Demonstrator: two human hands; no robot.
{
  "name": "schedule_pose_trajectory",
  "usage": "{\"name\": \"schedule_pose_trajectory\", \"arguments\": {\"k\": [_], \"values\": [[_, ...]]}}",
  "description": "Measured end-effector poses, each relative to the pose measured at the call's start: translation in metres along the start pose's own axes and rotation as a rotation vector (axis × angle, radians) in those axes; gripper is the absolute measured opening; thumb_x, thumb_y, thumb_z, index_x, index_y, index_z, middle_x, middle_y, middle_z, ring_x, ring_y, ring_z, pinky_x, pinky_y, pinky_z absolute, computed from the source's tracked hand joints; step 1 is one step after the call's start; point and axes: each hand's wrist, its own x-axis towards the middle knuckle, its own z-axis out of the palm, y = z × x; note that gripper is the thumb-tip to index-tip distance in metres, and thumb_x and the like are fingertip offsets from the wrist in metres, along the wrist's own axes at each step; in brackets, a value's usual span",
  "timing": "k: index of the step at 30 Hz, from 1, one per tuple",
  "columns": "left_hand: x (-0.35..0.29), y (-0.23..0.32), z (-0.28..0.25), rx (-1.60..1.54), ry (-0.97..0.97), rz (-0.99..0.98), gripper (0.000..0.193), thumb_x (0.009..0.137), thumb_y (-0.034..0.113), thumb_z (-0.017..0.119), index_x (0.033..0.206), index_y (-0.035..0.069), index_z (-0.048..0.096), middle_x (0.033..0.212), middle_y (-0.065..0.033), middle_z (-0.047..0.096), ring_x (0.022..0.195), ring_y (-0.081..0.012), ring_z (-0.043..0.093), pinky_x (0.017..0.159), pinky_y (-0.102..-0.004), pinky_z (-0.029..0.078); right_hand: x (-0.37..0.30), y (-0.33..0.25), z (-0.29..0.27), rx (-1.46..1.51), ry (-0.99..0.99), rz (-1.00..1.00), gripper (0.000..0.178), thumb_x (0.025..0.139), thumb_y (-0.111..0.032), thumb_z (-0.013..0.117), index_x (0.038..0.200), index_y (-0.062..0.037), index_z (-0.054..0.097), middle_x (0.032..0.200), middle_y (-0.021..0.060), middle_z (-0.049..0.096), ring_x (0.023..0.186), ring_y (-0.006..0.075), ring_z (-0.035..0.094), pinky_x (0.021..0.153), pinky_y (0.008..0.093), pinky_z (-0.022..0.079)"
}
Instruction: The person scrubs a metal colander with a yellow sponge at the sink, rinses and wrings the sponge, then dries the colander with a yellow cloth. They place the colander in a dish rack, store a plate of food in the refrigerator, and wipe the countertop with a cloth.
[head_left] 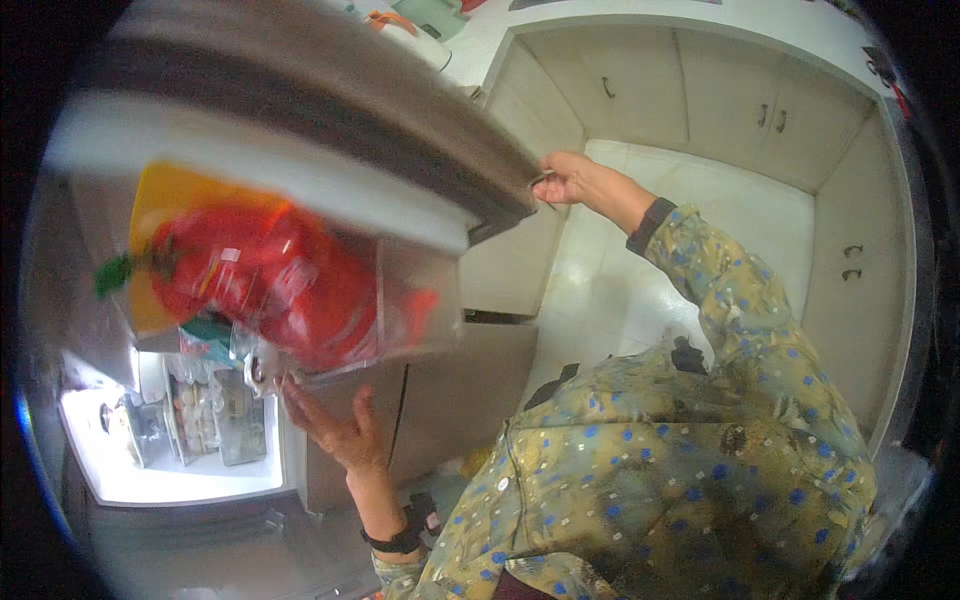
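Note:
My right hand (pixel 565 180), arm stretched forward, has its fingers wrapped round the outer edge of a brown refrigerator door (pixel 330 105). The door is swung open and smeared by motion. A clear door bin (pixel 420 290) on its inner side carries a red plastic bag (pixel 290 280), a yellow-orange packet (pixel 185 190) and something green at the left, blurred. Just below the bin is my left hand (pixel 335 425), palm up with fingers spread and holding nothing. Its fingertips are close to a small whitish thing (pixel 262 365) under the bag; whether they touch it I cannot tell.
The lit refrigerator compartment (pixel 180 485) at lower left holds several clear bags and containers (pixel 215 415). Pale cabinets (pixel 625 90) with dark handles line the far and right sides around a light tiled floor (pixel 600 300). A white counter (pixel 490 40) runs behind the door.

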Motion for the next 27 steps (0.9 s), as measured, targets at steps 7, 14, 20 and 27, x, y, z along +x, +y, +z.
{"name": "schedule_pose_trajectory", "arguments": {"k": [7, 14, 20, 27], "values": [[-0.044, -0.01, -0.051, 0.004, 0.018, -0.212, 0.066, 0.085, 0.047, 0.048, 0.129, 0.0, 0.035, 0.125, -0.0211, 0.038, 0.117, -0.0358, 0.035, 0.098, -0.046, 0.027, 0.015, 0.02, 0.015, -0.016, -0.033, 0.049, 0.029, 0.086, -0.017, 0.054, 0.109, -0.0034, 0.045, 0.096, 0.0154, 0.053, 0.073, 0.0241, 0.061, 0.052, 0.0322, 0.054], [-0.081, -0.015, -0.1, -0.057, 0.052, -0.398, 0.066, 0.081, 0.045, 0.054, 0.129, 0.003, 0.035, 0.12, -0.0168, 0.044, 0.109, -0.0313, 0.044, 0.096, -0.0444, 0.031, 0.0, 0.028, 0.042, -0.018, -0.232, -0.011, 0.048, 0.082, -0.026, 0.059, 0.12, -0.0048, 0.038, 0.117, 0.0205, 0.04, 0.088, 0.0297, 0.057, 0.063, 0.0363, 0.054], [-0.128, -0.01, -0.106, -0.186, 0.08, -0.804, 0.065, 0.08, 0.044, 0.055, 0.126, 0.003, 0.036, 0.116, -0.0156, 0.048, 0.105, -0.0315, 0.048, 0.093, -0.0425, 0.035, 0.02, 0.025, 0.07, -0.19, -0.268, -0.184, 0.063, 0.08, -0.038, 0.06, 0.129, -0.0068, 0.034, 0.117, 0.0186, 0.045, 0.093, 0.0284, 0.056, 0.068, 0.0359, 0.053], [-0.142, -0.021, -0.108, -0.185, 0.016, -0.896, 0.06, 0.079, 0.038, 0.056, 0.125, 0.003, 0.038, 0.115, -0.0156, 0.048, 0.106, -0.0317, 0.048, 0.093, -0.0415, 0.036, 0.098, 0.042, 0.126, -0.232, -0.356, -0.386, 0.067, 0.081, -0.037, 0.058, 0.13, -0.0001, 0.032, 0.126, 0.0156, 0.042, 0.106, 0.0268, 0.049, 0.073, 0.0339, 0.051]]}}
